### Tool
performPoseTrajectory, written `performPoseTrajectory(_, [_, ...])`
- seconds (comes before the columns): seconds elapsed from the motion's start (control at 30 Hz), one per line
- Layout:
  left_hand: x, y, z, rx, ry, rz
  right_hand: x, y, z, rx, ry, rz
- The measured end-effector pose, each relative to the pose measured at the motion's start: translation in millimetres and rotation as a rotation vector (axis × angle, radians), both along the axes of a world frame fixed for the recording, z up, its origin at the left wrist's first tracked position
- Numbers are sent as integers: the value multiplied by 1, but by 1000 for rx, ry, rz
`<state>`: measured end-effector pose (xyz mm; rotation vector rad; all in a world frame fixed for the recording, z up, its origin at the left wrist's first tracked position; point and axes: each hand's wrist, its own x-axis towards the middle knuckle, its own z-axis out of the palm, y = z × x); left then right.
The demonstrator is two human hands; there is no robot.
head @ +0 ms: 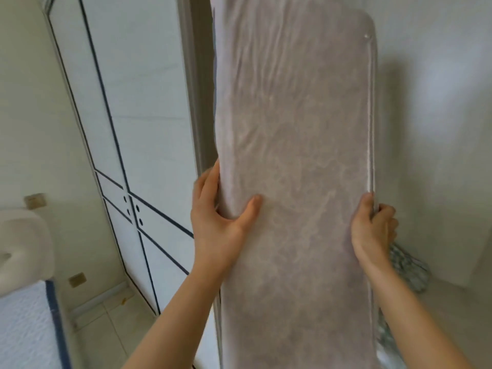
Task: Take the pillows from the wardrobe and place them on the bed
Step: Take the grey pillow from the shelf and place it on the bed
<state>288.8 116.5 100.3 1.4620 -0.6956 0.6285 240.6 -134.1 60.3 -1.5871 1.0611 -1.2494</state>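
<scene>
A long pale pink pillow (pixel 295 161), wrapped in clear plastic, stands upright in front of me and fills the middle of the view. My left hand (pixel 218 219) grips its left edge, thumb across the front. My right hand (pixel 372 230) clutches the plastic seam on its right edge. The wardrobe (pixel 149 123), white with dark blue trim lines, stands to the left with its doors closed. A corner of the bed (pixel 24 323), white with a blue border, shows at the lower left.
A patterned grey-green fabric item (pixel 407 270) peeks out behind my right wrist. A white rounded cushion or headboard (pixel 24 243) sits above the bed corner. Pale tiled floor (pixel 111 331) runs between bed and wardrobe. A white wall lies to the right.
</scene>
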Motion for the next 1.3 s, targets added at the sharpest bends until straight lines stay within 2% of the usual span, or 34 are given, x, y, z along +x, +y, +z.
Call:
performPoseTrajectory(0.37, [-43,160,13,-126,-106,189,3,149,16,-99,-230,350])
performPoseTrajectory(0.57, [-62,252,-3,-232,-70,446,18,242,19,-232,-274,545])
performPoseTrajectory(0.8, [-92,330,-19,-193,-78,749,50,335,7,-253,-169,825])
performPoseTrajectory(0.93, [-96,360,-35,-213,-46,851,70,379,-21,-192,-74,1011])
performPoseTrajectory(1.1, [-89,385,-51,-185,19,953,98,421,-61,-138,52,1126])
performPoseTrajectory(1.3, [-54,400,-61,-84,62,1037,153,456,-101,-54,169,1317])
